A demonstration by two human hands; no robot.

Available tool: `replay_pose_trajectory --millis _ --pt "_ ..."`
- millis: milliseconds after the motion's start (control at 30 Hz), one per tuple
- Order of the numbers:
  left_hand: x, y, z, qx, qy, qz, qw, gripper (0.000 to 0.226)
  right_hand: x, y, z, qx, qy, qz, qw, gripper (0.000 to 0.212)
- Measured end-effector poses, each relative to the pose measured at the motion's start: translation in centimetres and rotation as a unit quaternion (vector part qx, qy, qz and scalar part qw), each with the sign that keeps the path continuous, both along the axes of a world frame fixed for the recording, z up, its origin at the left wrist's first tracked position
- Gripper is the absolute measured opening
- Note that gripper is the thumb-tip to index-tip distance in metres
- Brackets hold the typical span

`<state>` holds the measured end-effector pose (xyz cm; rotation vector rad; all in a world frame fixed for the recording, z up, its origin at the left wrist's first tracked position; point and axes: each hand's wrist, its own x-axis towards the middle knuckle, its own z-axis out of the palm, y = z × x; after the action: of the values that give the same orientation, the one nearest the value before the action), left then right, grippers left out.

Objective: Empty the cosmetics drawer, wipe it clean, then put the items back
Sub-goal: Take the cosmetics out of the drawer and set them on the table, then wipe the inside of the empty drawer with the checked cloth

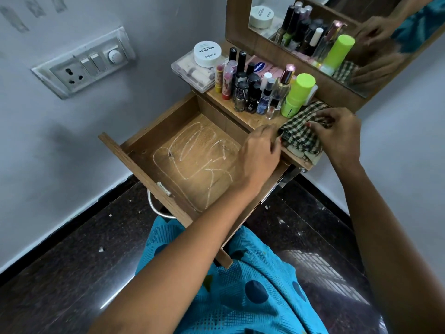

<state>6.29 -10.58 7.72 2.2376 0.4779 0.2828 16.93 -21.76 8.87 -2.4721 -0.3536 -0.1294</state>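
Gaping drawer (144,145), white-streaked floor; left hand (261,147) and right hand (337,133) pinching checked cloth (297,135)

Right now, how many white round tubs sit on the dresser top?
1: the white tub rests on the clear box, back left; the mirror repeats it. Bottles might hide more.

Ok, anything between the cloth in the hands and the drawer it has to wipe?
Nothing visible. The left hand and right hand hold the checked cloth on the tabletop edge; the open drawer beside it holds no items, only white streaks.
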Motion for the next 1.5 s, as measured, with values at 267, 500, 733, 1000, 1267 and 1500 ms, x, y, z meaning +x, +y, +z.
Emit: replay_pose_trajectory --millis 267,500,733,1000,1267,1500 --pt "4.5 -1.4 -1.2 -0.042 0.004 0.029 0.999 0.045 2.1 -1.0 -1.5 0.006 0.016 -0.071 0.997 0.048" --pt "6.0 -2.0 -1.0 -0.024 0.045 0.046 0.998 0.038 2.9 -1.0 -2.0 0.046 0.08 -0.11 0.99 0.059" --pt "5.4 -2.5 -0.7 -0.053 -0.007 0.035 0.998 0.024 3.0 -1.1 -2.2 0.194 0.188 -0.187 0.944 0.056" --pt "2.7 -2.8 1.6 -0.214 -0.02 0.039 0.976 0.016 0.8 -1.7 -0.8 0.296 0.282 -0.197 0.891 0.017" --pt "-3.5 -1.3 2.6 -0.456 0.009 0.077 0.887 0.013 -4.0 -1.6 0.0 0.363 0.322 -0.162 0.859 0.022" --pt "-7.6 2.2 1.7 -0.442 0.041 0.13 0.887 0.013 -7.9 2.4 -1.4 0.307 0.379 -0.096 0.868 0.044"
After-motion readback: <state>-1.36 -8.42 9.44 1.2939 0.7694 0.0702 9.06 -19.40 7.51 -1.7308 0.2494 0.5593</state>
